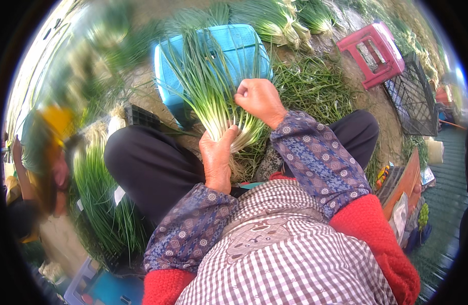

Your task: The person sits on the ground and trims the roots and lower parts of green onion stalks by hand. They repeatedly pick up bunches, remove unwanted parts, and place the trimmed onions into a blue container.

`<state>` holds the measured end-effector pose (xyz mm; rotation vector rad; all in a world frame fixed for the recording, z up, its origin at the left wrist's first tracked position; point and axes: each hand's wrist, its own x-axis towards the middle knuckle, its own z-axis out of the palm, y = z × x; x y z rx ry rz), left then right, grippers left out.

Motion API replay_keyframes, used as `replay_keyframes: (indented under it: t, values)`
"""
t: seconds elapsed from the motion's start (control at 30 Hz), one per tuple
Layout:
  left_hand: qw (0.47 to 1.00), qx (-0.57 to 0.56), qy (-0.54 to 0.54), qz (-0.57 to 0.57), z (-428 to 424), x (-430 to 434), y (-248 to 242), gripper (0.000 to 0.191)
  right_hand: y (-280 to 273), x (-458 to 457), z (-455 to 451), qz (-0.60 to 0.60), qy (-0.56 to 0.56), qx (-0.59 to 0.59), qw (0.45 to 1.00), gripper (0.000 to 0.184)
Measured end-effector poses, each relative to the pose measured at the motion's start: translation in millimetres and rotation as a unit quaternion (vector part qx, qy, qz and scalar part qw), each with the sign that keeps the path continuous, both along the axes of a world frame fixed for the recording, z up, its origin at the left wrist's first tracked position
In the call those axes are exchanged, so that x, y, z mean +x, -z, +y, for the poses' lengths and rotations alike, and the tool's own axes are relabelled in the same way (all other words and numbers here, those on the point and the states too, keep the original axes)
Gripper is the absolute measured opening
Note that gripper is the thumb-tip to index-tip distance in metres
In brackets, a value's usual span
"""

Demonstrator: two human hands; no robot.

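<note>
My left hand [217,158] is closed around the pale lower stems of a bunch of scallions [211,99], with the thumb on top. The green leaves fan forward over a light-blue plastic stool [243,40], while the stringy roots hang below the hand. My right hand [261,100] is curled beside the bunch, just right of the stems. Its fingertips are turned away, so whether a leaf is pinched in them cannot be seen. A heap of loose green leaves and trimmings [314,85] lies on the ground beyond my right knee.
Scallion bundles [283,28] lie behind the stool; more bundles [100,190] stand by my left knee. At right are a pink plastic stool [398,63], a black mesh crate [413,99] and a wooden board [403,187]. Another person's arm [24,171] shows at far left.
</note>
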<state>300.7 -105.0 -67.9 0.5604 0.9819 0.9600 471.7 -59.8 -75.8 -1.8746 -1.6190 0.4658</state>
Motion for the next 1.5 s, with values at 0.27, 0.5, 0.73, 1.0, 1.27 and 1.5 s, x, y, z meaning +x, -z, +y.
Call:
replay_keyframes:
  t: [0.27,0.5,0.73,1.0,1.27,1.5]
  values:
    - [0.998,-0.022,0.025,0.057,7,-2,-5,0.024,-32,-22,-26,0.397,-0.012,-0.043,0.917,0.012]
    - [1.0,0.003,0.017,-0.024,4,-4,-6,0.024,-11,49,-18,0.575,0.241,0.135,0.771,0.005]
    - [0.999,-0.047,0.019,-0.008,4,-3,-4,0.025,-16,140,-60,0.554,0.4,0.188,0.706,0.012]
    - [0.997,-0.026,0.032,0.06,6,-2,0,0.024,-19,-3,-42,0.238,-0.04,-0.072,0.968,0.02]
    - [0.997,-0.028,0.024,0.061,7,-6,5,0.025,-39,1,-50,0.535,0.015,-0.086,0.84,0.01]
    - [0.999,-0.034,0.021,-0.017,3,-4,-3,0.023,-62,129,-69,0.628,0.229,0.327,0.668,0.023]
